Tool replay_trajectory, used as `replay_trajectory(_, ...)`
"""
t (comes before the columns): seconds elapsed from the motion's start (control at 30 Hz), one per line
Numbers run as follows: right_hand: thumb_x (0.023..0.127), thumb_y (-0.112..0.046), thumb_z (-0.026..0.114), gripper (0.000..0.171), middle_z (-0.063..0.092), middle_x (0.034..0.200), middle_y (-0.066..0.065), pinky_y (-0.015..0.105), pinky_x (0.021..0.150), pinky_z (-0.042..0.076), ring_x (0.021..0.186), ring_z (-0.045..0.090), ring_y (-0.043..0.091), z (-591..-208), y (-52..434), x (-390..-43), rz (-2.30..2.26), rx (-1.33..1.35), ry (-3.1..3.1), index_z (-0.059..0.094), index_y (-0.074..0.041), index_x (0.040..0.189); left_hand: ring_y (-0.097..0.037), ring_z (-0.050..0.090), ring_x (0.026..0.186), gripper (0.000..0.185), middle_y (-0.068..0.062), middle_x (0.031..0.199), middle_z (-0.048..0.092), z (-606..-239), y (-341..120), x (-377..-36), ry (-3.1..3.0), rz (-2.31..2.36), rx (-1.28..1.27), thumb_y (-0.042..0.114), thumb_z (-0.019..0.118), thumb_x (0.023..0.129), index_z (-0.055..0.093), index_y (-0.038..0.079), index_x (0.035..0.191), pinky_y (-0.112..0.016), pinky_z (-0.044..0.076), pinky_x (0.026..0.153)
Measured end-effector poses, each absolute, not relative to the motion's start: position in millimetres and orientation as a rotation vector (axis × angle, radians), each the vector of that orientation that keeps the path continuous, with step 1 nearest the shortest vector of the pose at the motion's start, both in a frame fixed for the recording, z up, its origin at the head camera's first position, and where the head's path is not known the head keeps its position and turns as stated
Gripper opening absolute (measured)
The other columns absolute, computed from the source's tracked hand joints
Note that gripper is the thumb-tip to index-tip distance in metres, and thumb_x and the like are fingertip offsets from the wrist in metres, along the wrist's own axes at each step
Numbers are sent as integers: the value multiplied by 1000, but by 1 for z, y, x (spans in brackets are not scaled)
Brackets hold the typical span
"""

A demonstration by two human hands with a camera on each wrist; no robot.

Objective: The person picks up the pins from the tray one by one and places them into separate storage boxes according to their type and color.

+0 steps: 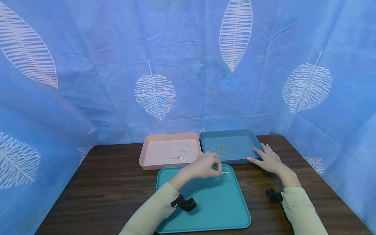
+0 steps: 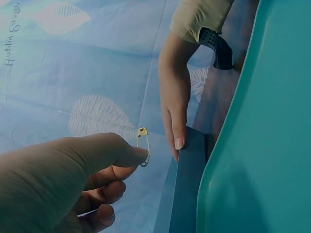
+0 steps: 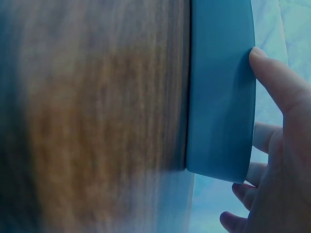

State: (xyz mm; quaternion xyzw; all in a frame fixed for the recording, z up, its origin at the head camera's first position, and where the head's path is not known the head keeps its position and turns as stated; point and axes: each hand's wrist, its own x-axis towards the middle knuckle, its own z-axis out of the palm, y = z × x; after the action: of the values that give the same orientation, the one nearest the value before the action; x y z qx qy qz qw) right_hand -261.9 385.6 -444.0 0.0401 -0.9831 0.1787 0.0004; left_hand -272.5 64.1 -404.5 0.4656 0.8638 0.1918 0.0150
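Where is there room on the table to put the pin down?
The teal tray is mostly bare below the left hand pinching the gold safety pin. Bare table lies left of it. The blue tray is crowded with pins; the pink tray holds a few.

Staged recording booth – leaf-print blue cloth backdrop (image 1: 188, 65) around wooden table (image 1: 102, 182).

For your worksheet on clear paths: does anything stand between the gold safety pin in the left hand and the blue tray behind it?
Nothing visible does. The left hand pinches the gold safety pin just before the blue tray; the right hand rests on that tray's right rim, aside.
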Motion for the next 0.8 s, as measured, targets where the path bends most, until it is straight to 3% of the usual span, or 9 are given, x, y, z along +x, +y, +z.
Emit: replay_trajectory(0.8,91,-58,56,85,11,154,40,77,105,11,143,8,57,-446,386,-262,551,132,-3074,35,2,148,-9,43,81,15,10,88,54,-412,102,-314,2898,701,1295,28,64,92,70,31,79,-27,29,74)
